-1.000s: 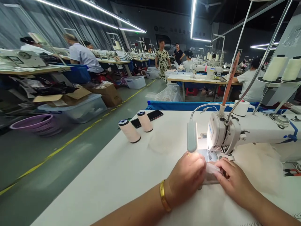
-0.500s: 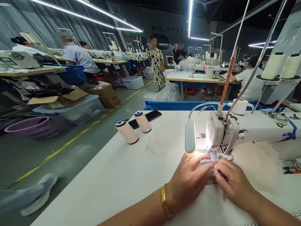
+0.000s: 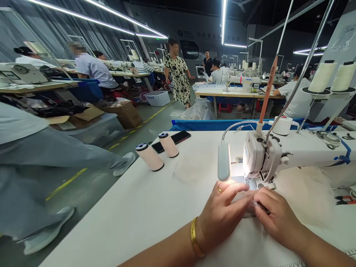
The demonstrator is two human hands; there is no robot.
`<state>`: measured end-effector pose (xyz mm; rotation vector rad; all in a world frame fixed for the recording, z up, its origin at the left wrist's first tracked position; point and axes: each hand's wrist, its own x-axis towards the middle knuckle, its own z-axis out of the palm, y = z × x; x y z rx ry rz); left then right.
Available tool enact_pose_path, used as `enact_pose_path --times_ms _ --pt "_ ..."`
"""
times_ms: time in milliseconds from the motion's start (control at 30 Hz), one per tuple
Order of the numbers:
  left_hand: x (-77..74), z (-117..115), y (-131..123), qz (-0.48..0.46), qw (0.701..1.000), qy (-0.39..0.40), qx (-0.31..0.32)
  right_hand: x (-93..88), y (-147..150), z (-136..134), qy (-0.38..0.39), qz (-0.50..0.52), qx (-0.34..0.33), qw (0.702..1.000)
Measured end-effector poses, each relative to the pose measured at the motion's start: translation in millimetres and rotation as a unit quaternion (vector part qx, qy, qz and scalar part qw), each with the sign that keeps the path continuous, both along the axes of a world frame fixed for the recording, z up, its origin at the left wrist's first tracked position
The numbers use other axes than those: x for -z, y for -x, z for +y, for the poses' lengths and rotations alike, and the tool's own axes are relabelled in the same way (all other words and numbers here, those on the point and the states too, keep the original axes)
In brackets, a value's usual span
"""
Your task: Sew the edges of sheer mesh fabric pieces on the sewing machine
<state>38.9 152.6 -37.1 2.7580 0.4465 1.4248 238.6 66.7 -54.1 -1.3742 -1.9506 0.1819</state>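
In the lower middle of the frame we see the left hand (image 3: 226,213) half open, fingers extended and one fingertip near the presser foot of the sewing machine (image 3: 261,152). The right hand (image 3: 276,217), just beside it, is curled inward, thumb and fingers pinched on a sheer cloth (image 3: 251,210). That cloth lies between the two hands in front of the needle; it is so pale and so covered by fingers that we cannot tell whether the left hand grips it or merely rests on it.

Just above the left hand, a lamp (image 3: 224,162) hangs on its bent neck, blocking part of our view of the tabletop. Left of it, two pink thread spools (image 3: 150,157) stand near the table edge, the farther one partly hiding a phone (image 3: 182,138). At centre right, more pale fabric (image 3: 306,196) spreads beside the machine, with red-handled snips (image 3: 345,200) near the edge of the frame. An orange rod (image 3: 269,89) rises across our view of the background. At lower left, a person in grey trousers (image 3: 75,150) is mid-stride, partly covering the boxes behind.
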Motion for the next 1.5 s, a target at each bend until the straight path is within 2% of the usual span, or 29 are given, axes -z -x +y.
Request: enact_pose_path --times_ms 200,500,733,1167,1500 --pt "-2.4 -0.6 0.5 -0.006 1.000 -0.010 0.004 0.4 -0.3 0.4 0.004 0.004 -0.003 1.000" --pt "8.4 3.3 5.2 0.033 0.999 -0.020 -0.017 -1.4 2.3 0.3 0.003 0.022 -0.016 1.000" --pt "2.0 1.6 1.1 -0.010 1.000 -0.012 0.006 -2.3 3.7 0.1 0.020 0.047 -0.019 0.999" --pt "4.8 3.7 1.1 -0.009 0.999 -0.038 -0.004 0.3 3.7 0.7 0.021 0.060 -0.033 0.997" --pt "-0.5 0.8 -1.0 -0.007 1.000 -0.029 0.003 0.1 4.0 1.1 0.010 0.051 -0.030 0.998"
